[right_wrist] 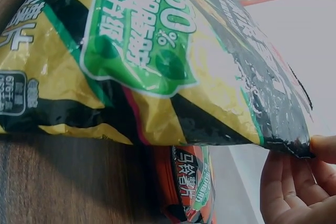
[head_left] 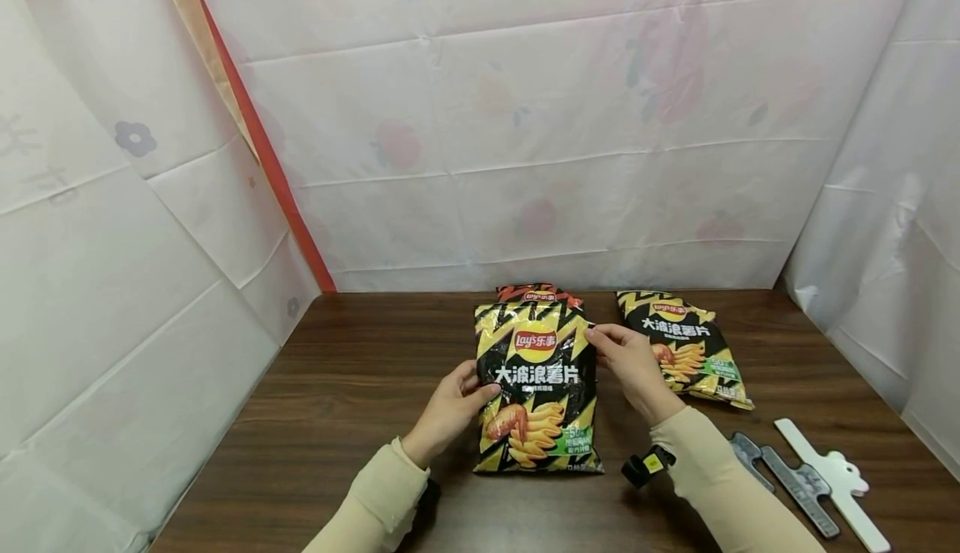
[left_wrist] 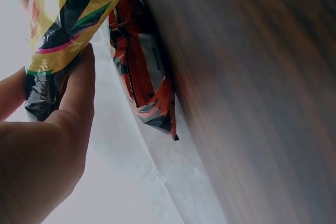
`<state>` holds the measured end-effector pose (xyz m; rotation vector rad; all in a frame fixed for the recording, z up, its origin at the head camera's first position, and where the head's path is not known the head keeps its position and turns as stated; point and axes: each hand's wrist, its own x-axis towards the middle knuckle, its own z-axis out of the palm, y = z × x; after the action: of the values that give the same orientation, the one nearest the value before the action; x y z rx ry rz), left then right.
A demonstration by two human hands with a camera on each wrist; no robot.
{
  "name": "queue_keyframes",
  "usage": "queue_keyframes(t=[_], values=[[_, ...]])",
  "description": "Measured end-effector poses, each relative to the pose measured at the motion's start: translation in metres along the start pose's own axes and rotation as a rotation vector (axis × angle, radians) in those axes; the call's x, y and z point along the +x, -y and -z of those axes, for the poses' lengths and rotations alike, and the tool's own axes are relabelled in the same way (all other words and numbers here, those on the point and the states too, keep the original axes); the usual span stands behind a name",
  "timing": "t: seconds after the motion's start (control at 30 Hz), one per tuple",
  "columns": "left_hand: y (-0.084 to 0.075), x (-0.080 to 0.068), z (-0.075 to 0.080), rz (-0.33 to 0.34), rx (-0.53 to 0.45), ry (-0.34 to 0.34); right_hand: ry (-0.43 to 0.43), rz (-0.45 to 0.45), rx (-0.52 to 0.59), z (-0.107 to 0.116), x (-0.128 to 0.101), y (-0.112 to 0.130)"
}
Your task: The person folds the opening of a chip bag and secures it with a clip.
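My left hand (head_left: pixel 450 407) pinches the yellow chip bag's (head_left: pixel 536 386) left edge, thumb on top, my right hand (head_left: pixel 630 366) pinches its upper right edge, forearms angled inward.

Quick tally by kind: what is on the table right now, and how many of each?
Yellow-and-black chip bags: 2, one held by the left hand and right hand, one lying to its right.
Red chip bag: 1, behind the held bag.
Flat clip strips: 3, two grey, one white.
Total: 6.
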<state>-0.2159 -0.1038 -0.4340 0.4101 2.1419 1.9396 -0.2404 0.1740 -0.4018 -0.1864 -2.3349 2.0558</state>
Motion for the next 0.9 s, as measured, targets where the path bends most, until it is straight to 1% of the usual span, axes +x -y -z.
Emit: queue_keyframes(t=[0.17,0.37,0.53,0.7,0.9], values=[[0.000,0.000,0.000,0.003,0.003,0.000,0.005,0.006,0.001,0.002,-0.002,0.000],[-0.001,-0.001,0.002,0.003,0.002,0.026,0.013,0.008,0.018,0.003,-0.003,0.001],[-0.002,-0.001,0.002,0.013,-0.006,0.028,0.014,0.001,0.033,0.004,-0.004,0.000],[-0.005,0.000,0.003,0.021,0.006,-0.008,0.010,-0.010,0.046,0.005,-0.004,-0.001],[-0.011,0.003,0.007,0.020,0.053,-0.065,0.021,-0.015,0.070,0.005,-0.003,0.000]])
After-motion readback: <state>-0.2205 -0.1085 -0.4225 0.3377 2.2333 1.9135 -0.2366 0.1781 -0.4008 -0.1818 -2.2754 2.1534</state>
